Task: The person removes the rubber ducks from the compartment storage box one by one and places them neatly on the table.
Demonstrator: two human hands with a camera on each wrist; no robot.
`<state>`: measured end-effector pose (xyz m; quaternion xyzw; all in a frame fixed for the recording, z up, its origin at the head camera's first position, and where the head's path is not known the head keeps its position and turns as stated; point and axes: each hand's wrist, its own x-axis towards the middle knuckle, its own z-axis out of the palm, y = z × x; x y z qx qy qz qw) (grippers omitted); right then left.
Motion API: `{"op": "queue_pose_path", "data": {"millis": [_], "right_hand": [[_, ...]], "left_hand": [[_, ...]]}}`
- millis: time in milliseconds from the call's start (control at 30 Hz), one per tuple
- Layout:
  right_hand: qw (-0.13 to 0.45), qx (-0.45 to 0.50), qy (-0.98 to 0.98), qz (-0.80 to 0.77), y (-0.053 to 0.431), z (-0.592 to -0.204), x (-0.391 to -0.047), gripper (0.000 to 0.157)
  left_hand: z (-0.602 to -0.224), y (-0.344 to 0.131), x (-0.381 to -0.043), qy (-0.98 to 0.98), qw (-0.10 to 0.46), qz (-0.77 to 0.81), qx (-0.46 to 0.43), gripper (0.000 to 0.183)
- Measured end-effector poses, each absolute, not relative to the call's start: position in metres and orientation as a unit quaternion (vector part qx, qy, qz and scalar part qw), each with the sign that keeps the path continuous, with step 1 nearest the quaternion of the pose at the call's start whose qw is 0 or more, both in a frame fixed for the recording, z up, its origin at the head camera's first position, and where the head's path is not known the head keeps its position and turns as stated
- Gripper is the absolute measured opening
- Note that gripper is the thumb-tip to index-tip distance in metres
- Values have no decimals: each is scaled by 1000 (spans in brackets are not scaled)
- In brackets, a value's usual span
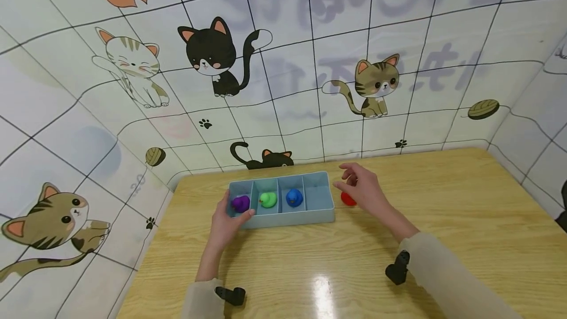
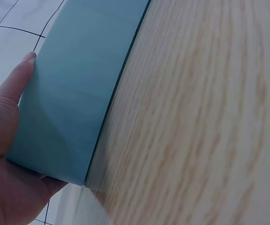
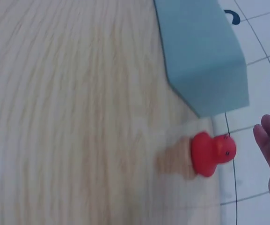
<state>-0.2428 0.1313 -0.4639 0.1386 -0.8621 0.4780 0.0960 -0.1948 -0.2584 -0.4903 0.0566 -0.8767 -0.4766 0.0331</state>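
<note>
A light blue box with a row of compartments (image 1: 288,218) stands on the table. My left hand (image 1: 225,228) grips its left end, thumb over the front edge and fingers along the end wall. From the left, a purple duck (image 1: 240,204), a green duck (image 1: 267,200) and a blue duck (image 1: 294,198) each occupy a compartment; the rightmost compartment holds nothing. Just right of the box, a red duck (image 3: 207,154) sits upright on the table, partly hidden in the head view by my right hand (image 1: 366,192). That hand hovers above the duck, fingers loosely bent and holding nothing.
The wooden table (image 1: 283,265) has its back edge right behind the box. A white sheet with cat drawings (image 1: 288,87) hangs behind it and at both sides. Something dark (image 1: 563,208) shows at the far right edge.
</note>
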Motion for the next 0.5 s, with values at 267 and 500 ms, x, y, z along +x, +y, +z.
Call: {"op": "queue_pose_path", "data": {"millis": [267,500], "right_hand": [[103,257,-823,496,82,-454,-244,33],[5,277,-847,454,55,-452,-248,40]], "left_hand": [[-492,-259,-195,-876,33,-479,58,109],[-492,-258,-196,-875,39,-480,58,108]]}}
